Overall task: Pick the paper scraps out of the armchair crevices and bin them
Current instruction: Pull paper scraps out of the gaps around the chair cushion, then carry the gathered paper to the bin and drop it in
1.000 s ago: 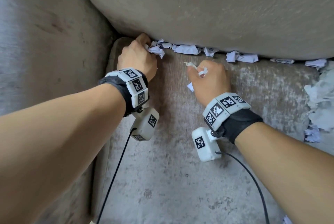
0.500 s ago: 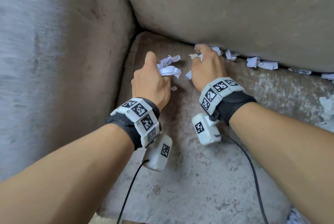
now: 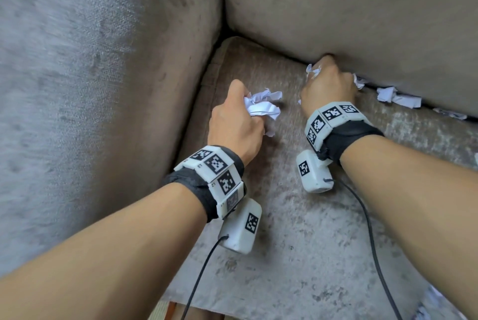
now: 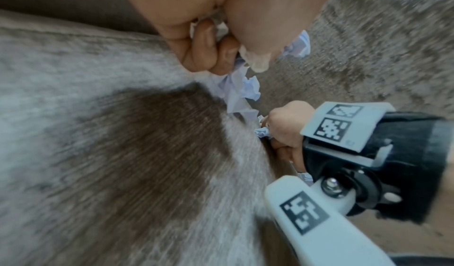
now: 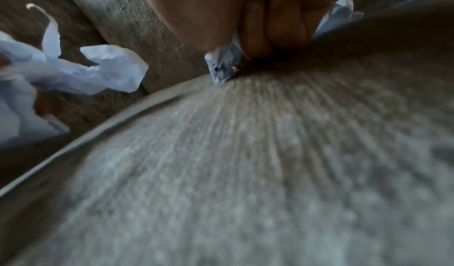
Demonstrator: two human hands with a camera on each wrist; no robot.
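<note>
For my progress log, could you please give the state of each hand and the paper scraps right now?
left hand: grips a crumpled wad, lifted off the seat cushion.
right hand: at the back crevice, fingers curled round scraps.
remaining scraps: wedged in the crevice.

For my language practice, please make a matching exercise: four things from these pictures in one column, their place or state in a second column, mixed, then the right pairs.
Things:
1. left hand
2. right hand
3. loose scraps
4. seat cushion

Places or states:
a. lie along the crevice under the back cushion
b. grips a paper wad, above the seat
c. grey, worn, under both wrists
d. fingers pushed into the crevice, with scraps

Pairs: 1-b, 2-d, 3-a, 4-c
</note>
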